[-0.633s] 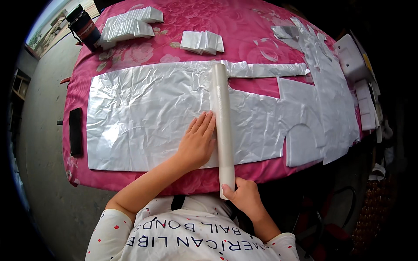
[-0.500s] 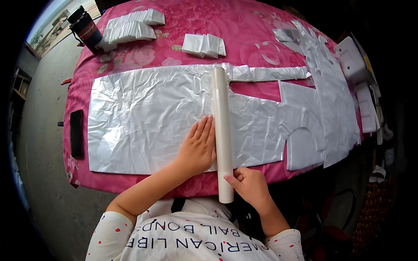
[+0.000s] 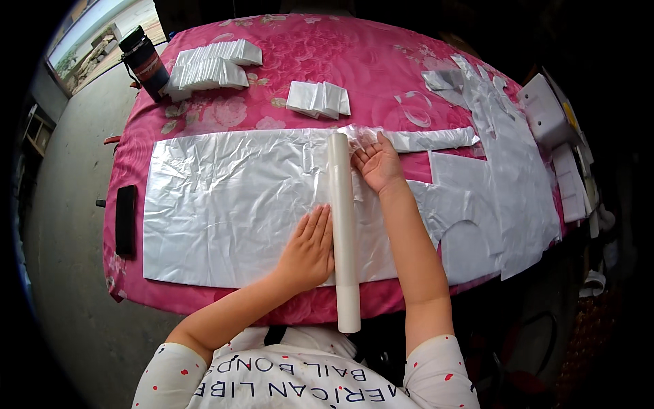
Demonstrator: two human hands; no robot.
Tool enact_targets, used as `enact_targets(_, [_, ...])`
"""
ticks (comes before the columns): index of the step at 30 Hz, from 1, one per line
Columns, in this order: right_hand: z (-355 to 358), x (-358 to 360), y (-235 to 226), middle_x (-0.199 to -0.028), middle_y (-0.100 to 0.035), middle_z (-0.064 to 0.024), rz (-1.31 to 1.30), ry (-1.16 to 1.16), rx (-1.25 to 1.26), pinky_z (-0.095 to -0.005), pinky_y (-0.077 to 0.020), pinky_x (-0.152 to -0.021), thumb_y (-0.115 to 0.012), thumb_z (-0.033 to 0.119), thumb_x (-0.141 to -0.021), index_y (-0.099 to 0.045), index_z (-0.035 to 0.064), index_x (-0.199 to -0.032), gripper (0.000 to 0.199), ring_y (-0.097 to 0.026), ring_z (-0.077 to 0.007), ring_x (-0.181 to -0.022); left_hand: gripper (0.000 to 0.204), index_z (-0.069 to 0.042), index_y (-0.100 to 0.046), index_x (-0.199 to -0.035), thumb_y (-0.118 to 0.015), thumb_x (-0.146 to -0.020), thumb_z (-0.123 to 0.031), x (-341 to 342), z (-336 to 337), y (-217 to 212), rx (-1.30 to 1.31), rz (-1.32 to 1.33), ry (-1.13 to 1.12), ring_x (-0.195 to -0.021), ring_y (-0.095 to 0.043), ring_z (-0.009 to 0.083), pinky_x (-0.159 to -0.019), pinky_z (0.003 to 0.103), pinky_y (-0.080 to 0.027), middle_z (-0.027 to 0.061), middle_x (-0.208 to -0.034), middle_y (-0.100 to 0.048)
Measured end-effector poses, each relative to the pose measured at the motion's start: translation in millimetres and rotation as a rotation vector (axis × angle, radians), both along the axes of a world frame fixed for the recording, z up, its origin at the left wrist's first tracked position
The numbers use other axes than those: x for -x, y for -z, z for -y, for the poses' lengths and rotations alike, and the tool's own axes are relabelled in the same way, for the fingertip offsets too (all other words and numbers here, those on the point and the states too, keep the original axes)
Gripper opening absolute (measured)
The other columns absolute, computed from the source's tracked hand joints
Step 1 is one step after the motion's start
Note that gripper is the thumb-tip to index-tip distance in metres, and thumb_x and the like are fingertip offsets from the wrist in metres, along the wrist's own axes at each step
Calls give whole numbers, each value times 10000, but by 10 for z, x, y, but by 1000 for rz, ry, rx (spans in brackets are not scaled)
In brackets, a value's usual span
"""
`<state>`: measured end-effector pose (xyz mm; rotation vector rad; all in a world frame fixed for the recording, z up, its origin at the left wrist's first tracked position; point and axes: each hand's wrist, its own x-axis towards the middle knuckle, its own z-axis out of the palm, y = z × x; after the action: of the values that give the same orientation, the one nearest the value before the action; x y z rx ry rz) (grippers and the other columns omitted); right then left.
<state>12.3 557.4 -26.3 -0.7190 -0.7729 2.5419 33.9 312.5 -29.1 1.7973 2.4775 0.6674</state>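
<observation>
A stack of thin whitish plastic bags (image 3: 221,204) with cut-out handles at the right lies flat and creased across the table. A long pale tube or roll (image 3: 345,245) rests across it, its near end jutting past the table edge. My left hand (image 3: 310,249) lies flat on the plastic, its finger side against the tube's left side. At the tube's far end my right hand (image 3: 377,163) is open, palm turned toward the tube, fingertips at the crumpled plastic beside the upper handle strip. Whether it touches the tube I cannot tell.
Folded plastic bundles (image 3: 212,65) stand at the far left by a dark bottle (image 3: 144,65); a smaller folded pile (image 3: 318,99) lies at the back. A black phone-like slab (image 3: 125,221) is at left. Loose plastic (image 3: 514,177) and white boxes (image 3: 547,109) are at right. Pink floral cloth covers the table.
My right hand has let go of the tube's near end and moved up to its far end, over the plastic. My left hand stays flat beside the tube. The view has shifted slightly.
</observation>
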Motion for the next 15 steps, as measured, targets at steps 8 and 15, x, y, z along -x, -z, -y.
enact_targets(8, [-848,-420,-540,-1193,-583,-132,-378,561,-32,-424,-422,-975,-417,216,-887,-538,-2,-1175,381,-554,-260,-1119,574,125,-324,-1307,-385,-833,-193,-4,15,87,-24,-1,2,-1328,-263,367,-1100,441,-170,273,-1389,-309])
enact_targets(15, [427,200,-1180,-1131,-610,-136,-352,22,-699,-306,-430,-958,-454,184,-930,-563,-23,-1132,309,-577,-218,-1073,579,122,-323,-1310,-390,-835,-202,6,44,49,-7,-5,-7,-1319,-276,378,-1097,453,-169,273,-1384,-317])
